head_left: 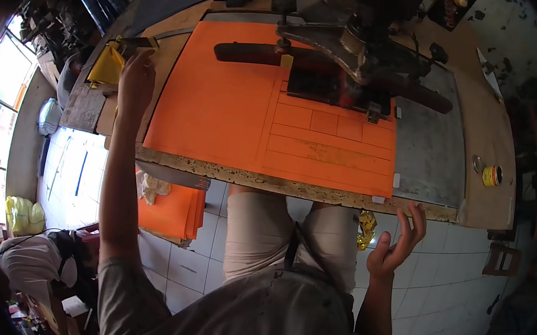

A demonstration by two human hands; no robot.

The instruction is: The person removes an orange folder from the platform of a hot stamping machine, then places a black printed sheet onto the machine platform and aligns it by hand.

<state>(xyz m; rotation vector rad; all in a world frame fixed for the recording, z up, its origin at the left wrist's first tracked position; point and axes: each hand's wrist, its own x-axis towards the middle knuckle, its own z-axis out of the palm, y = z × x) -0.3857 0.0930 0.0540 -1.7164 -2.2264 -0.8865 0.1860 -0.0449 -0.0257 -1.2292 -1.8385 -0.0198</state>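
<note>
My left hand (137,80) is at the left of the bench, its fingers bent together beside a piece of shiny gold foil (107,66) and a dark bar; what they pinch, if anything, I cannot make out. My right hand (399,243) is open, fingers apart and curved, just below the bench's front edge and near its right part. Between them a large orange sheet (213,104) lies on a grey metal plate (436,138). Ruled rectangles and a speckled gold patch (334,154) mark its right half. A dark stamping press (360,53) covers its upper part.
A small yellow-and-red tin (491,176) stands on the board at right. Orange sheets (177,212) are stacked below the bench at left. Crumpled gold foil (366,231) hangs below the front edge. Another person (39,268) is at lower left, near bright windows.
</note>
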